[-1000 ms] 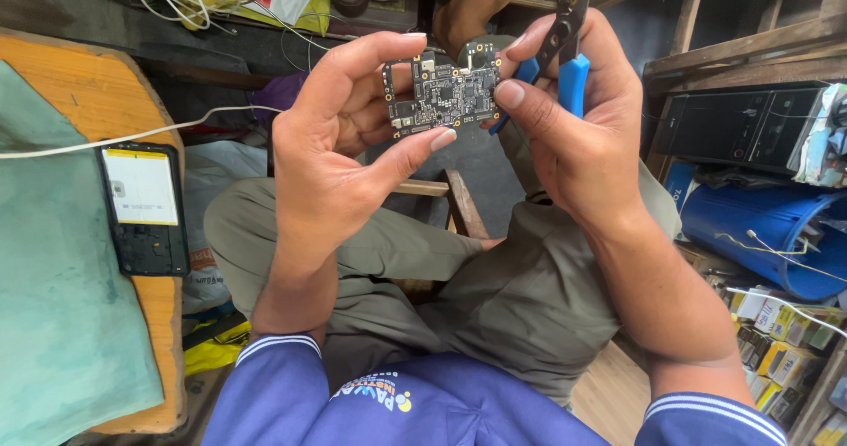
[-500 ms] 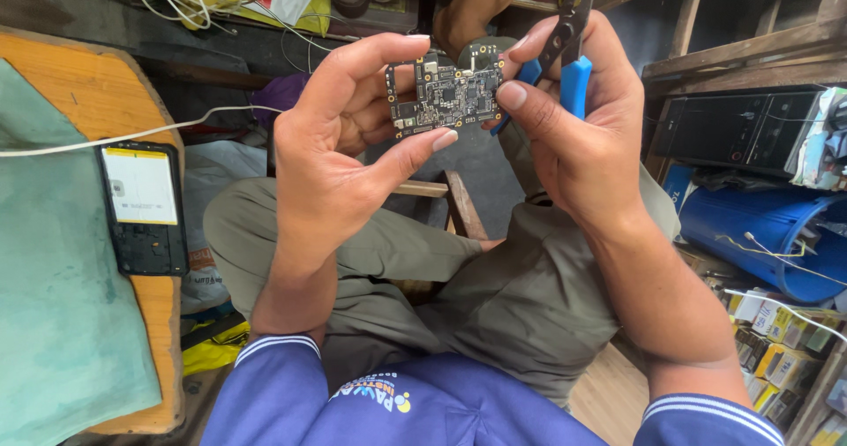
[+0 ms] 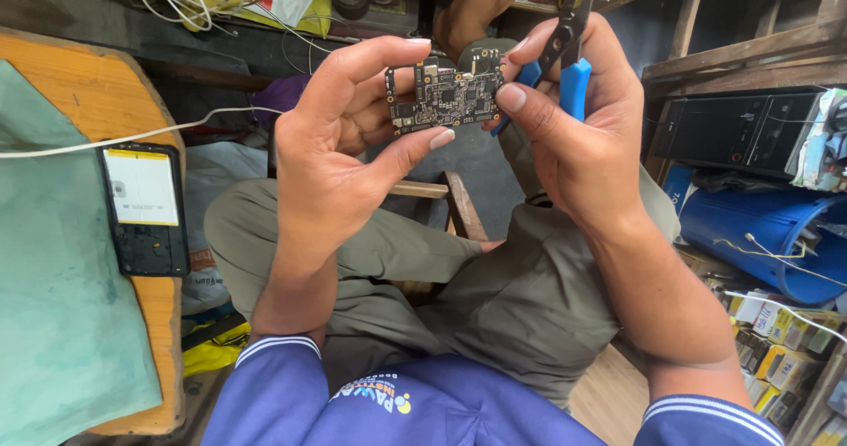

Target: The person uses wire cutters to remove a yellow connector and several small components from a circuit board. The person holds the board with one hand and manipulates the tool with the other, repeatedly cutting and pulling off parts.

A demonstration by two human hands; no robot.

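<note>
Upper centre of frame, left hand (image 3: 340, 155) and right hand (image 3: 578, 137) pinch the circuit board (image 3: 444, 98), right also gripping blue-handled pliers (image 3: 565, 53).

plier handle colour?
Blue handles, with dark metal above, in the right hand; head view.

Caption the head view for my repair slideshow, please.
Both hands, left and right, pinch a circuit board; right also holds blue pliers.

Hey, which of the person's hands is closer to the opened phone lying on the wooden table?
Left. The left hand is up at the circuit board, on the side toward the opened phone. The right hand, gripping blue-handled pliers, sits beyond the board, farther away.
</note>
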